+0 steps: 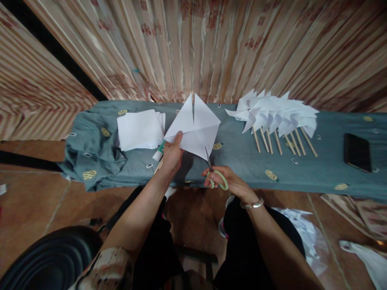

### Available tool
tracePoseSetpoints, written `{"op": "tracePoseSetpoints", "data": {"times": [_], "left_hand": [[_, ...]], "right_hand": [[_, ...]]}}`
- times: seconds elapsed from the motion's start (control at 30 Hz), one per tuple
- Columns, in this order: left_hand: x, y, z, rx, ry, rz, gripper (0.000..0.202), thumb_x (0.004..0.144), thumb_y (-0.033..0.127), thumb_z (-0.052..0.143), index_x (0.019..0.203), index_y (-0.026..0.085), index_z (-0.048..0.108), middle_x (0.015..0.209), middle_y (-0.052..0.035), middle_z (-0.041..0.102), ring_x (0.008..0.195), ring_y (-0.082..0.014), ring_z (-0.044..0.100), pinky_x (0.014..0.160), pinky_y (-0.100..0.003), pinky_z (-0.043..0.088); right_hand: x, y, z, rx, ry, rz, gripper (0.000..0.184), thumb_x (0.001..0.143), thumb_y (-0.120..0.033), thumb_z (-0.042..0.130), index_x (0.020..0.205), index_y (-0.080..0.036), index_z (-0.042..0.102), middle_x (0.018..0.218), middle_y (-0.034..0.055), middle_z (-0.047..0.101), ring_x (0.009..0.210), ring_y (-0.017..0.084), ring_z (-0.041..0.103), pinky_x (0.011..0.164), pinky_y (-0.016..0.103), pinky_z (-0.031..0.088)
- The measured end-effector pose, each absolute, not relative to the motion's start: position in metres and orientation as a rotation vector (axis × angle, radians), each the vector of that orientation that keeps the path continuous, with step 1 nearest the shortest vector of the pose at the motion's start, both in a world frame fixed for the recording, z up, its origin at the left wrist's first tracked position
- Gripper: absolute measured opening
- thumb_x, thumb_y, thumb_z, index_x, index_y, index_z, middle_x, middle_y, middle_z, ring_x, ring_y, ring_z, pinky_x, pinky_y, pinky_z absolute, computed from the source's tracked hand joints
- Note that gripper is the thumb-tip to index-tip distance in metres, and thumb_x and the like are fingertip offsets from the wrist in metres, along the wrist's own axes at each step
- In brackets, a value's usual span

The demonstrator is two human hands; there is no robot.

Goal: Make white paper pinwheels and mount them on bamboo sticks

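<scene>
From the head view, we had a white paper sheet [205, 125] just above centre at twelve o'clock, tipped up on its corner, one slit open from its top point. At seven to eight o'clock, our left hand [173, 156] pinched its lower-left edge — thumb on top, fingers closed underneath. At four to five o'clock, our right hand [233, 178] was wrapped round the scissors [210, 164], fingers through the loops, with the blades right at the lower corner; how wide they gaped, we couldn't tell.

Here was the danger: a snip driven too deep would run into the middle and split the sheet, and with only one edge pinched, the paper could twist and send the line astray. A left elbow swing might knock the glue tube [159, 151] at eight o'clock.

Now the count — one sheet in hand, one pair of scissors, one glue tube, one paper stack [139, 131] at nine to ten, one phone [357, 152] at three, and roughly eight sticks [278, 141] under the overlapping pinwheels [272, 108] at two.
</scene>
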State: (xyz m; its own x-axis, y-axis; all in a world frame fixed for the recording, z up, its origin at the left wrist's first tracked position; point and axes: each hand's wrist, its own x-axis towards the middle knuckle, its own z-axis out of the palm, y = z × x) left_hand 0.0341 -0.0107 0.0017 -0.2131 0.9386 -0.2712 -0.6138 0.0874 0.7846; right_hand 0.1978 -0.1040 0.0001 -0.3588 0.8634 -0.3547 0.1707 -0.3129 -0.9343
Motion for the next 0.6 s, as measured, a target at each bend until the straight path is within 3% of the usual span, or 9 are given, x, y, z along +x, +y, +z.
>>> {"op": "tracePoseSetpoints", "data": {"times": [0.23, 0.43, 0.6], "left_hand": [[0.0340, -0.0114, 0.0024, 0.430, 1.006, 1.474, 0.016, 0.076, 0.022, 0.076, 0.088, 0.014, 0.069, 0.102, -0.0156, 0.076, 0.117, -0.0289, 0.066, 0.098, -0.040, 0.055], [0.0338, -0.0121, 0.0039, 0.436, 1.018, 1.476, 0.003, 0.082, 0.017, 0.069, 0.084, 0.015, 0.068, 0.099, -0.0121, 0.077, 0.112, -0.0259, 0.068, 0.096, -0.036, 0.056], [0.0326, -0.0111, 0.0024, 0.433, 1.010, 1.497, 0.010, 0.077, 0.018, 0.074, 0.083, 0.013, 0.068, 0.100, -0.0143, 0.077, 0.112, -0.0279, 0.068, 0.097, -0.037, 0.055]], "right_hand": [[0.1983, -0.1041, -0.0023, -1.340, -1.414, 1.716, 0.063, 0.072, -0.079, 0.060, 0.085, -0.017, 0.066, 0.075, 0.0055, 0.069, 0.065, 0.014, 0.060, 0.061, 0.026, 0.046], [0.1972, -0.1040, -0.0005, -1.366, -1.405, 1.717, 0.065, 0.070, -0.081, 0.060, 0.081, -0.017, 0.065, 0.072, 0.0045, 0.068, 0.064, 0.013, 0.059, 0.060, 0.025, 0.045], [0.1957, -0.1040, 0.0012, -1.349, -1.351, 1.729, 0.063, 0.068, -0.078, 0.065, 0.083, -0.017, 0.066, 0.068, 0.0023, 0.066, 0.060, 0.011, 0.056, 0.056, 0.024, 0.043]]}}
